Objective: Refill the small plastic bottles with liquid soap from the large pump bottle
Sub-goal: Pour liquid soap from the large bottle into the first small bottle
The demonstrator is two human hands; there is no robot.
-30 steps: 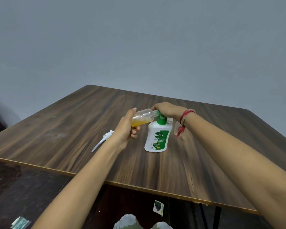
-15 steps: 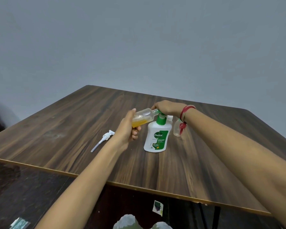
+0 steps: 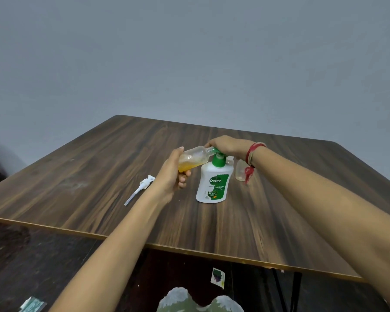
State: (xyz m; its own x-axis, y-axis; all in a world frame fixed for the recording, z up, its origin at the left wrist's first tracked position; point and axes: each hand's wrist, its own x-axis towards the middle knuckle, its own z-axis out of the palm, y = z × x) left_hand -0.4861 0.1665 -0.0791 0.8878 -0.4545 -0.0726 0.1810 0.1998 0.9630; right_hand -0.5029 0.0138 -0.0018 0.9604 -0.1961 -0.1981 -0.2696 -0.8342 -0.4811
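My left grip [image 3: 173,175] was wrapped round the lower end of the small bottle [image 3: 193,159], which lay tipped almost on its side so that its open mouth met the spout of the green pump head [image 3: 218,158]. Held that way, I judged, the soap would run into the neck rather than down the outside. Orange soap lay pooled along the bottle's lower side, filling only part of it. My right grip [image 3: 227,145] was curled over the top of the pump head, fingertips down by the spout, placed to press. The large pump bottle [image 3: 213,185] stood upright on the table [image 3: 81,167], well away from every edge, so a downward push had firm backing. Just behind it to the right, partly hidden by my wrist, stood a second small bottle [image 3: 240,171] that looked nearly empty. It was near enough that my right forearm might knock it. A loose white pump [image 3: 142,188] lay flat to the left of my left wrist. The wood nearer me offered room to set a filled bottle down.
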